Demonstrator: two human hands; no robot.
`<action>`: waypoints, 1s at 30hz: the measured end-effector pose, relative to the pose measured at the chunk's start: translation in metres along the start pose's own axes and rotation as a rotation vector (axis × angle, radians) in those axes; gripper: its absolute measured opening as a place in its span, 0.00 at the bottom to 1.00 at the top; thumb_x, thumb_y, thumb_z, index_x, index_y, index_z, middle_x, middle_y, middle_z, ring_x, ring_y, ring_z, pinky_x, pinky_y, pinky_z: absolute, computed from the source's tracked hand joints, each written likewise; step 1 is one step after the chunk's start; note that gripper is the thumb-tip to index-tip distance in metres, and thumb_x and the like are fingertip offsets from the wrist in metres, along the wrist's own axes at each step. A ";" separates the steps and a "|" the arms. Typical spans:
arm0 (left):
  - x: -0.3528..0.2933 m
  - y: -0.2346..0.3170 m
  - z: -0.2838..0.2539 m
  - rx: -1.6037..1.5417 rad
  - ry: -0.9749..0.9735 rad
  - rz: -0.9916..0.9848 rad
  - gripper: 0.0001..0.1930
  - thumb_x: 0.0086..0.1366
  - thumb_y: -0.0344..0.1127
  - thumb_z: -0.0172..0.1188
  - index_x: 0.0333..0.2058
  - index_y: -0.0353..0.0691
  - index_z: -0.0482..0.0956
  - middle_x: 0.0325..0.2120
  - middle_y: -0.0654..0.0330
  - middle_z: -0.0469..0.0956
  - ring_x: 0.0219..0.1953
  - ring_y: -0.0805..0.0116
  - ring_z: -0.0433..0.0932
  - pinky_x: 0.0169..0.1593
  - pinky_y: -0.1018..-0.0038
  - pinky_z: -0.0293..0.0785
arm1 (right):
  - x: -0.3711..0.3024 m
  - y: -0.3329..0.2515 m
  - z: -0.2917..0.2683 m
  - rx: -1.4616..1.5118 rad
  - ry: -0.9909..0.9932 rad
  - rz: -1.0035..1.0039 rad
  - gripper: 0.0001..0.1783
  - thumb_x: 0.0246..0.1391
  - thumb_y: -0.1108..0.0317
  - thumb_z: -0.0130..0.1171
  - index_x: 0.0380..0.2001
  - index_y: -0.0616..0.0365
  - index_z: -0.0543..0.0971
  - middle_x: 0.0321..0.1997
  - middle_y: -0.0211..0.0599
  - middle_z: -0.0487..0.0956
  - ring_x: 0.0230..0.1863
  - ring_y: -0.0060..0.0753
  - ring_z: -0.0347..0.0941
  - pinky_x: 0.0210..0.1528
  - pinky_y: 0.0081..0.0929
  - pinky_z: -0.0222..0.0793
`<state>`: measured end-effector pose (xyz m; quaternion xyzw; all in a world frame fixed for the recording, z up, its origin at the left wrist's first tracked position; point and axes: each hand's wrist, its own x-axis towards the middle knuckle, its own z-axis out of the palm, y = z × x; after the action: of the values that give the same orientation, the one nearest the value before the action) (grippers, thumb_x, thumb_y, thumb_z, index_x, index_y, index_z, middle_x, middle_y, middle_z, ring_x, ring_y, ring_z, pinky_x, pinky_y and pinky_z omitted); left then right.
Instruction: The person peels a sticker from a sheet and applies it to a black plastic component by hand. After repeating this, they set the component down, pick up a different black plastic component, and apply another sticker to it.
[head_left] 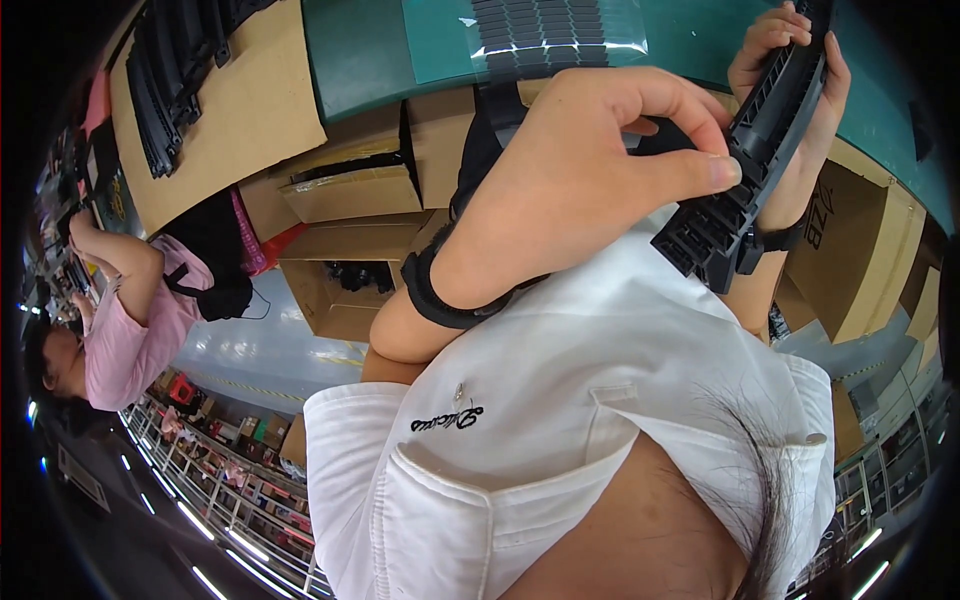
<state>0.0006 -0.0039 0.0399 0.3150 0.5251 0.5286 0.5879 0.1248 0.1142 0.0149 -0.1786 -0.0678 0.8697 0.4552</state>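
A long black plastic part (765,130) with rows of slots and ribs is held up at a slant at the upper right. My right hand (835,85) grips it from behind, its fingers curled over the far end. My left hand (610,140) reaches across from the left, thumb and forefinger pinched together at the part's near side edge. Whether a small piece sits between those fingertips is hidden. Both wrists wear black bands. Beyond my left hand, thin dark strips in a clear plastic sheet (555,35) lie on the green table (365,50).
Several black curved plastic parts (165,85) lie on a cardboard sheet (265,90) at the left. Open cardboard boxes (340,235) stand under the table's edge, one holding dark pieces. Another box (850,260) stands at the right. A person in pink (150,330) works at the far left.
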 end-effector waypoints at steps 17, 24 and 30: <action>-0.008 0.005 -0.002 -0.105 -0.052 -0.048 0.04 0.53 0.31 0.62 0.28 0.38 0.79 0.18 0.72 0.70 0.21 0.86 0.61 0.23 0.86 0.56 | -0.014 0.010 -0.008 -0.318 -0.159 -0.259 0.18 0.61 0.70 0.44 0.52 0.64 0.61 0.50 0.42 0.65 0.52 0.27 0.65 0.58 0.22 0.65; -0.005 0.006 -0.002 -0.123 -0.058 -0.049 0.05 0.53 0.32 0.63 0.28 0.38 0.80 0.18 0.73 0.68 0.19 0.86 0.60 0.22 0.87 0.55 | -0.020 0.022 -0.004 -0.768 -0.126 -0.485 0.22 0.61 0.75 0.40 0.58 0.59 0.56 0.59 0.45 0.56 0.60 0.32 0.58 0.64 0.25 0.58; -0.003 0.005 -0.002 -0.122 -0.038 -0.048 0.05 0.52 0.32 0.64 0.28 0.39 0.80 0.17 0.73 0.67 0.19 0.86 0.59 0.22 0.86 0.55 | -0.014 0.013 -0.010 -0.350 -0.178 -0.312 0.23 0.60 0.76 0.40 0.59 0.57 0.57 0.62 0.48 0.54 0.61 0.35 0.58 0.63 0.27 0.59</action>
<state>-0.0028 -0.0061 0.0445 0.2759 0.4878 0.5393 0.6285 0.1259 0.0952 0.0054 -0.1651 -0.2840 0.7762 0.5381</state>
